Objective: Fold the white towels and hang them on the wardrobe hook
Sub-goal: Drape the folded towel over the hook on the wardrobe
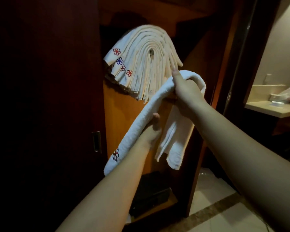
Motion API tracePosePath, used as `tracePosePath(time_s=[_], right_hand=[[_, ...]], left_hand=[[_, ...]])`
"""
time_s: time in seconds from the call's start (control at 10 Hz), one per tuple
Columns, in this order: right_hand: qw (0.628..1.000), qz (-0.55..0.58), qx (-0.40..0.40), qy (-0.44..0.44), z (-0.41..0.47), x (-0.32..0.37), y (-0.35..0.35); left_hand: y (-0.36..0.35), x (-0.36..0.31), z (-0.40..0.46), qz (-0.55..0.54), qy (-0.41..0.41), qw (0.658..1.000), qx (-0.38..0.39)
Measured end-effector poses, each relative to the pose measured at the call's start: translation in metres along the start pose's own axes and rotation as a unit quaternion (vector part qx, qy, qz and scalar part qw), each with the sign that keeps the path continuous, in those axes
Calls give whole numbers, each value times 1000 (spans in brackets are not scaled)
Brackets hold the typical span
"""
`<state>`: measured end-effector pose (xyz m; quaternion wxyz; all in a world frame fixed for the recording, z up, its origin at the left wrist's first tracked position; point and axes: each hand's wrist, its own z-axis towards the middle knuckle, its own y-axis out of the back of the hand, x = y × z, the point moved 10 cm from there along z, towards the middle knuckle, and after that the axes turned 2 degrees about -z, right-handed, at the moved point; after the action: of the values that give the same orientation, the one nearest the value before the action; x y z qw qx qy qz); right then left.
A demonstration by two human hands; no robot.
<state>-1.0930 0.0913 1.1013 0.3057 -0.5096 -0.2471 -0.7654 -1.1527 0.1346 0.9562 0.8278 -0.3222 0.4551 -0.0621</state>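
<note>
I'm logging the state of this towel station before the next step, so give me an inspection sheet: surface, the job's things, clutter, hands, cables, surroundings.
Surface: orange wooden wardrobe panel, partly covered by towels.
Job's things: stack of folded towels draped over the hook, embroidered flower logos showing; one folded white towel held in front, not yet hung.
Clutter: dark box at the wardrobe bottom.
Hands: left hand grips the held towel mid-length; right hand grips its upper bend, close below the stack.
Cables: nothing seen.
Surroundings: dark wardrobe door at left, counter at right, tiled floor.
</note>
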Motion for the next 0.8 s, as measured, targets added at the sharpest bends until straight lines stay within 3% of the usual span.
tracePosePath(time_s=[0.1,0.2,0.3,0.6,0.7,0.8], right_hand=[[997,-74,16,26,7,-5,20],[991,-133,14,21,22,-20,37],[990,-142,10,22,27,-25,42],[991,-119,-63,6,91,-32,81],[989,-136,-43,-24,127,-27,79],[987,-148,-55,2,164,-20,79]], left_hand=[[30,-28,-6,216,7,962,-167],[13,-56,-25,241,-30,894,-376],[12,-85,-23,196,-138,891,-385],[21,-141,29,229,-106,895,-368],[24,-166,61,282,-124,884,-351],[30,-198,93,378,-141,849,-340]])
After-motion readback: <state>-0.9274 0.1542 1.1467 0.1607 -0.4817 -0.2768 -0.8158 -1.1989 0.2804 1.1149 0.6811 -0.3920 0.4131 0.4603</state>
